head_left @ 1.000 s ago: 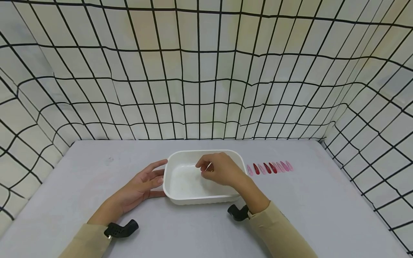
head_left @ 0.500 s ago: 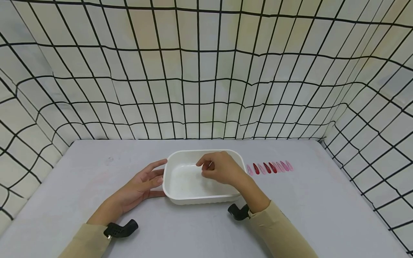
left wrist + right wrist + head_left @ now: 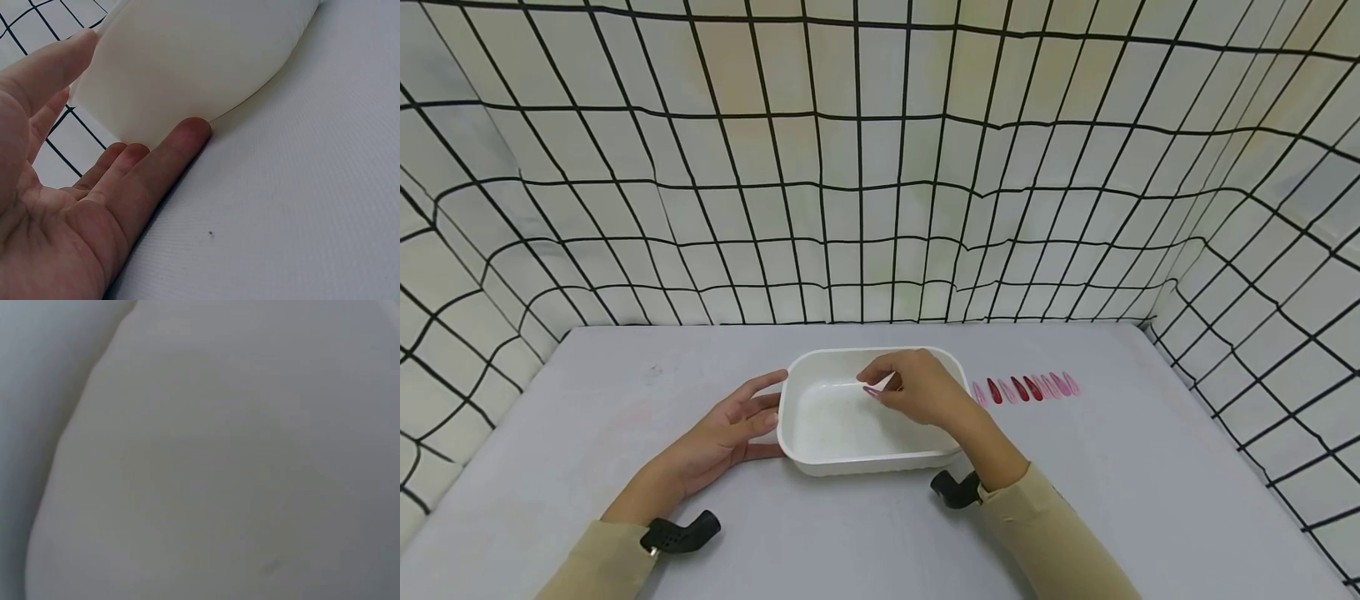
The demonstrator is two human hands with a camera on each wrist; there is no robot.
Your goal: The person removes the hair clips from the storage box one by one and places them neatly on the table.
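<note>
In the head view my right hand [image 3: 921, 390] is over the white plastic tub [image 3: 880, 462], pinching a small pink hair snap clip [image 3: 871, 392] between thumb and fingers. Fairly straight fingers of my left hand [image 3: 718, 442] touch the tub's left side; the left wrist view shows its fingertips [image 3: 194, 128] against the tub wall [image 3: 187, 69]. To the right of the tub lies a row of several pink and red snap clips [image 3: 1020, 388], side by side. Only the pale tub side fills the right wrist view, with neither hand nor clip visible there.
A white-covered table [image 3: 850, 542] carries everything. Black wire grid panels [image 3: 861, 208] with white backing stand along the back and both sides. Black wrist camera mounts [image 3: 681, 533] sit on both forearms near beige sleeves.
The pink snap clip now shows at the right fingertips, where it was not visible before. That hand's thumb and fingers have shifted slightly. The left hand and tub stay nearly still.
</note>
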